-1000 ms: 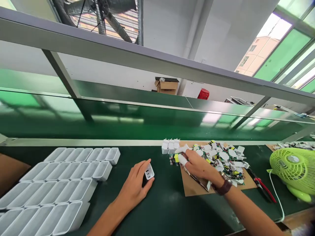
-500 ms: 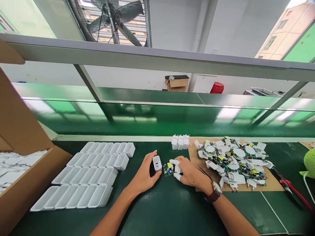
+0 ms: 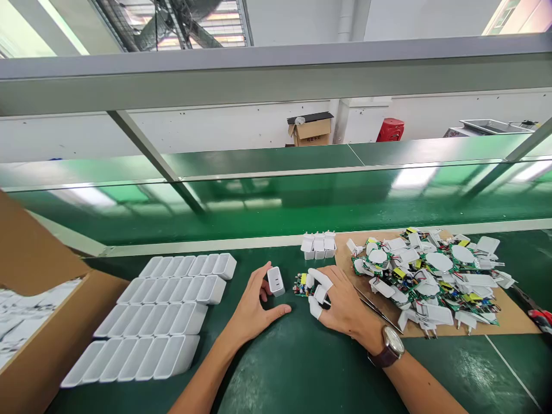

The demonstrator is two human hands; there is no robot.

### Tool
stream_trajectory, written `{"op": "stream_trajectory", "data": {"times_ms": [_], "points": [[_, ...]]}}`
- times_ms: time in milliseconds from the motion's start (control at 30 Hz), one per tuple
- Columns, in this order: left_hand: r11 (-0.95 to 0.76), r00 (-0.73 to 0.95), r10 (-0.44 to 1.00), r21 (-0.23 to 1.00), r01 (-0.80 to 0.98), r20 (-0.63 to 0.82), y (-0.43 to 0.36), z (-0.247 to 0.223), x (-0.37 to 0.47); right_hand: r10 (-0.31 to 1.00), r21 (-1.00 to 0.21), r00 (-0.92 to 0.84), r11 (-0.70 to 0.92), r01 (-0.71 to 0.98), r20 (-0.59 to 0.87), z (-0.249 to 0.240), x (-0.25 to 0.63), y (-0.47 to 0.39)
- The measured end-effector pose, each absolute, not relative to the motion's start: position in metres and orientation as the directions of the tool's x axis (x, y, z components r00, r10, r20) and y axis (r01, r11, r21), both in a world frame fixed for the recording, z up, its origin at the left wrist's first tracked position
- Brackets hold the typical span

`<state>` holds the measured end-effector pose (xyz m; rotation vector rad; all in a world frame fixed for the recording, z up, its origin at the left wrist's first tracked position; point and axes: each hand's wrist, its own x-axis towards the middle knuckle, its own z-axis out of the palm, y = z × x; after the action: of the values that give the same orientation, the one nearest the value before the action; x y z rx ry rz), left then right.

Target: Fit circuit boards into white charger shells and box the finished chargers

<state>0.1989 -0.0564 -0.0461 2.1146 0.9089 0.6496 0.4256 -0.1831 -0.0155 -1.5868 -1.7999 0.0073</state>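
Observation:
My left hand point(image 3: 254, 302) is beside a white charger housing point(image 3: 276, 281) with two slots in its face. Its thumb is stretched out away from the housing, while the other fingers are at the housing's left side; whether they touch it is unclear. White finger covers are on several fingertips of my right hand point(image 3: 338, 296), which pinches a small green circuit board point(image 3: 304, 284) with a yellow component and a white plug part. Dark tweezers point(image 3: 377, 310) stick out from beneath this hand; I cannot tell whether it grips them.
Rows of open white housings point(image 3: 155, 316) stand on the left, beside a cardboard box point(image 3: 81, 322) of white parts. A small group of white plugs point(image 3: 318, 246) is at the back. Circuit boards with plug parts point(image 3: 431, 282) pile on a cardboard sheet point(image 3: 513, 322) at right.
My left thumb has come away from the charger housing, so the hand is wider apart. My right hand has shifted right with the circuit board. The camera view has tilted down.

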Motion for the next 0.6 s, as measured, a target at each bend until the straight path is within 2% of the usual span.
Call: {"op": "stream_trajectory", "data": {"times_ms": [100, 233, 333, 600], "points": [[-0.467, 0.64, 0.76, 0.779, 0.42, 0.111, -0.058, -0.046, 0.201, 0.816, -0.473, 0.047, 0.285, 0.834, 0.576, -0.011, 0.423, -0.185], [-0.572, 0.649, 0.716, 0.75, 0.333, 0.258, -0.063, -0.046, 0.205, 0.76, -0.401, -0.005, 0.348, 0.848, 0.649, -0.008, 0.418, -0.191], [-0.654, 0.671, 0.646, 0.718, 0.239, 0.364, -0.066, -0.045, 0.206, 0.774, -0.358, -0.061, 0.359, 0.862, 0.63, -0.009, 0.415, -0.194], [-0.705, 0.692, 0.582, 0.69, 0.168, 0.427, -0.066, -0.044, 0.203, 0.788, -0.299, -0.117, 0.36, 0.884, 0.605, -0.01, 0.411, -0.195]]}}
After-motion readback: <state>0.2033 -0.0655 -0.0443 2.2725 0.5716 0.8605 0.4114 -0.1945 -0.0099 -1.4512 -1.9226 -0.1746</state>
